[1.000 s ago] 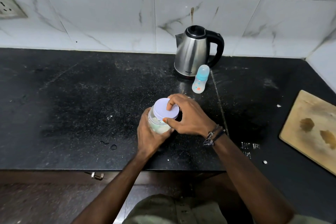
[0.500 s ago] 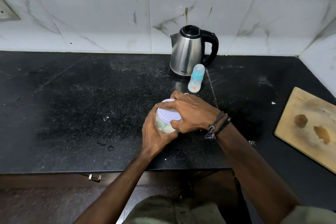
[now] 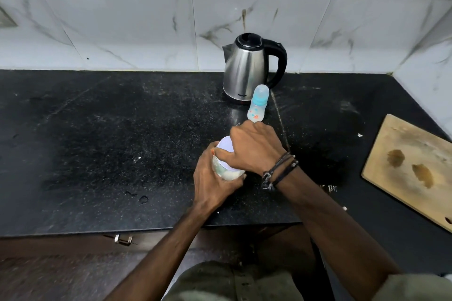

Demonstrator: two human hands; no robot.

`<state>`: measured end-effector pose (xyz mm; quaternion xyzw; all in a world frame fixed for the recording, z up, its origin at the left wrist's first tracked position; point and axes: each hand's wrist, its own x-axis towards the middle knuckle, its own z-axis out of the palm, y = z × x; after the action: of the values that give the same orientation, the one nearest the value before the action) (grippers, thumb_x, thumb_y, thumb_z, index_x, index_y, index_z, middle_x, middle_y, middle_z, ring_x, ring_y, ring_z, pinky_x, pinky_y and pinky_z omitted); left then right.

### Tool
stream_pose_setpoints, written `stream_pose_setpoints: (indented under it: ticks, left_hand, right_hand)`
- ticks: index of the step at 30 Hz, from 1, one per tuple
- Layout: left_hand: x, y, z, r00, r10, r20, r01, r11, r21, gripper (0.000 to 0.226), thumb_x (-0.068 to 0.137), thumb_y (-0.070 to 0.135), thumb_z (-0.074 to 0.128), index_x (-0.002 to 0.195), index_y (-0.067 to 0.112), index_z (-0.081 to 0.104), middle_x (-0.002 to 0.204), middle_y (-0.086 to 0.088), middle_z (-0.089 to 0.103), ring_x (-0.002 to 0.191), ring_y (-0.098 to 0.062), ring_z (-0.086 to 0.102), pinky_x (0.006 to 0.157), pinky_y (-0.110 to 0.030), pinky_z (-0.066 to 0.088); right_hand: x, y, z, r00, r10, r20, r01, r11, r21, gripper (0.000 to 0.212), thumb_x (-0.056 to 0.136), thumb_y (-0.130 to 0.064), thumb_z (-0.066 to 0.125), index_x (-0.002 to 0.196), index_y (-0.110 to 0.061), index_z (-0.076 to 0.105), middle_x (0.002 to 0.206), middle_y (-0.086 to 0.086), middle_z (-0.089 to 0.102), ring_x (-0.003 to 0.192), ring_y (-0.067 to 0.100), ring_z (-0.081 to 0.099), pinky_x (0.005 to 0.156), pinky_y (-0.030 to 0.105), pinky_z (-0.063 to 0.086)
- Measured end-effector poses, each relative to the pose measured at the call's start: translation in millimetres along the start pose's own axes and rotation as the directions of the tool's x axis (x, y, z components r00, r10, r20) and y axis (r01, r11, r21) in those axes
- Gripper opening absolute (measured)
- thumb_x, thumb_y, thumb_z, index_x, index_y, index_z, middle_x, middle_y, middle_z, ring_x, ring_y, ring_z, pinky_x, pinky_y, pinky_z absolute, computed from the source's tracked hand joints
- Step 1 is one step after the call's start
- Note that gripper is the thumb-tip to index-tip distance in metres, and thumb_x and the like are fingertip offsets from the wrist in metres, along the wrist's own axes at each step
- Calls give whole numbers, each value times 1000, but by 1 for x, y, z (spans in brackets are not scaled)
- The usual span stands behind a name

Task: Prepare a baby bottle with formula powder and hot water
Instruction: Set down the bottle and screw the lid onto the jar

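The jar stands on the black worktop, near its front edge. The left hand wraps the jar's side from below, fingers curled round the glass. The right hand covers the white lid from above, fingers clamped on its rim; most of the lid and the fingertips are hidden. Pale powder shows low in the jar. Behind, the bottle stands capped just in front of the kettle. A board at right is cut off.
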<state>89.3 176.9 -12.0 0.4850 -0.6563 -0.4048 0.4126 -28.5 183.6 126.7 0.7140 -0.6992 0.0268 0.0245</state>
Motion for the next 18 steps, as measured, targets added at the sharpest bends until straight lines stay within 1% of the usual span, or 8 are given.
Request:
stream_pose_setpoints:
  ticks: [3,6,7,9,10,12,14,18]
  left_hand:
    - [-5,2,1,1000,-9,1,9,1000,10,81,57,36,97,126,36,53,122,11,68,114,-8,65,96,-41,55]
    - [-6,-1,1,1000,-5,-7,5,999,41,79,58,31,100,124,27,57,125,17,65,116,-3,62,95,-40,54]
    - [-4,-1,0,1000,-4,-3,4,999,50,80,58,31,100,125,24,58,126,23,63,117,0,61,96,-38,54]
    - [-1,-1,-1,1000,-29,10,29,998,56,89,55,31,98,134,26,56,127,23,63,119,-1,61,97,-37,55]
    - [1,-1,-2,999,-47,9,47,998,39,96,53,32,95,138,29,53,129,16,65,120,-8,63,98,-42,56]
    - [2,-1,-3,999,-54,-4,54,998,11,100,50,37,89,142,28,50,131,6,67,122,-15,64,100,-48,55]
    - [1,-1,-4,999,-41,-18,41,999,0,96,51,40,88,139,26,53,129,6,68,121,-13,65,100,-47,55]
    - [-1,-4,-4,998,-63,-11,63,998,-26,99,52,37,92,142,28,52,134,5,67,126,-14,63,104,-48,53]
  right_hand:
    - [-3,-4,0,999,48,10,-47,998,-42,59,87,-71,45,89,-15,61,100,10,67,91,30,63,66,33,32]
    - [-5,0,-2,996,39,82,-36,999,-39,60,86,-76,42,84,-17,53,101,11,67,91,32,63,66,33,34]
    - [-5,2,-3,992,25,121,-21,999,-30,64,84,-78,42,88,-16,52,104,11,66,93,32,63,67,34,36]
    - [-4,7,-7,971,-17,237,9,999,36,76,77,-81,51,120,-18,52,117,12,59,103,33,61,76,38,46]
    - [-3,9,-9,951,-56,304,32,996,81,82,75,-77,59,138,-27,41,124,12,53,108,33,59,83,41,49]
    - [0,11,-10,914,-152,377,113,986,124,90,75,-56,74,148,-41,24,125,10,45,110,33,57,89,45,51]
    - [3,13,-7,904,-222,365,182,973,141,84,76,-40,78,145,-45,29,113,5,43,105,32,57,85,46,52]
    - [2,13,-7,918,-254,304,225,966,128,71,76,-43,76,138,-44,41,97,-4,39,96,22,54,74,36,47]
